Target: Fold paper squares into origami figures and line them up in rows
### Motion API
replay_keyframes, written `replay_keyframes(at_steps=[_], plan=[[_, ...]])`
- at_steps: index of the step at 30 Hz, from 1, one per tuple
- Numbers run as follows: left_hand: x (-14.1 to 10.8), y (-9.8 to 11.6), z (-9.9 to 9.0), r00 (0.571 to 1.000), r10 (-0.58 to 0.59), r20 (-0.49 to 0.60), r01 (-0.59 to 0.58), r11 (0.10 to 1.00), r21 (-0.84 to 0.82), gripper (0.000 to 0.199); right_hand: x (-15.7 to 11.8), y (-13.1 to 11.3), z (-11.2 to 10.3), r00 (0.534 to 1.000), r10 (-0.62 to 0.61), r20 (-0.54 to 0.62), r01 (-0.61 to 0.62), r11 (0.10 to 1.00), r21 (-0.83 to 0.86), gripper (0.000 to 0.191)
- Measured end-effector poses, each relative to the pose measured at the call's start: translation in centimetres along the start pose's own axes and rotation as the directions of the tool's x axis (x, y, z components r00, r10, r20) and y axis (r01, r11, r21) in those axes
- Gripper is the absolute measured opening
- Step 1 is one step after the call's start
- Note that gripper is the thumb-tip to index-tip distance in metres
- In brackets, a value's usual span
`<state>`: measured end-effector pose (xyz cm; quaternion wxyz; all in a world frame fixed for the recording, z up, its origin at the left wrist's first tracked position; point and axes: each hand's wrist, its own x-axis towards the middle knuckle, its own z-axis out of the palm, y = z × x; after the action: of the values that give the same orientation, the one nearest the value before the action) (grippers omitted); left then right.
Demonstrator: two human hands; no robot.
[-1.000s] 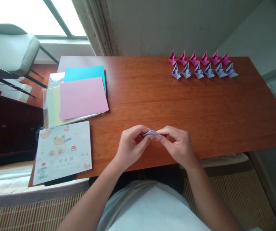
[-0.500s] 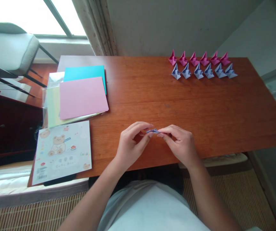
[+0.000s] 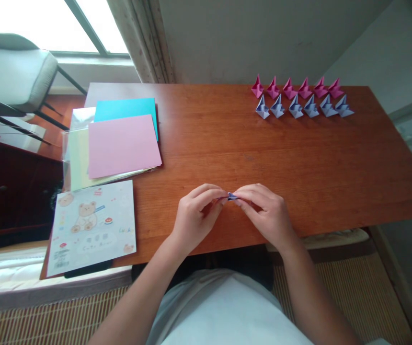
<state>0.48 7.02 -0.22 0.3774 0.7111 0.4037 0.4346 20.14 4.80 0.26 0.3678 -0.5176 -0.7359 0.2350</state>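
A small folded piece of blue-purple paper is pinched between my two hands, above the table's near edge. My left hand grips its left end between thumb and fingers. On its right end, the thumb and fingers of my right hand are closed. The fingertips hide most of the piece. At the back right of the table stand a row of pink folded paper figures and, in front of it, a row of pale blue-purple ones.
On the wooden table, pink sheets overlap turquoise and pale yellow ones at the left. A bear-printed sheet lies at the near left corner. A grey chair stands beyond the table's left side.
The fingers of my left hand have closed down onto the left end of the folded paper, which now shows less between my hands. My right hand has shifted very slightly.
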Motion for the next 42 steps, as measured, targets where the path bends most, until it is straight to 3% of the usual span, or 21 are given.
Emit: replay_keyframes(at_steps=[11,18,27,33,42], plan=[[-0.1,-0.3,0.0,0.995,0.082,-0.058,-0.065,0.965,0.253,0.012,-0.1,-0.6,0.2,0.999,0.022,-0.026,-0.023,0.999,-0.031,0.011],[-0.3,-0.6,0.3,0.994,0.105,0.039,-0.112,0.960,0.256,0.016,-0.2,0.0,0.7,0.996,-0.083,0.016,0.084,0.991,-0.103,0.011],[-0.7,-1.1,0.7,0.991,0.076,0.112,-0.113,0.918,0.379,0.013,-0.5,0.5,0.8,0.994,-0.076,0.074,0.089,0.978,-0.188,0.012],[-0.7,-0.7,0.6,0.996,0.055,0.072,-0.077,0.930,0.361,0.013,-0.5,0.5,0.7,0.994,-0.081,0.075,0.093,0.979,-0.181,0.012],[-0.4,0.0,0.2,0.999,0.046,0.030,-0.051,0.972,0.230,0.015,-0.4,0.2,0.2,0.996,-0.082,-0.043,0.079,0.994,-0.073,0.013]])
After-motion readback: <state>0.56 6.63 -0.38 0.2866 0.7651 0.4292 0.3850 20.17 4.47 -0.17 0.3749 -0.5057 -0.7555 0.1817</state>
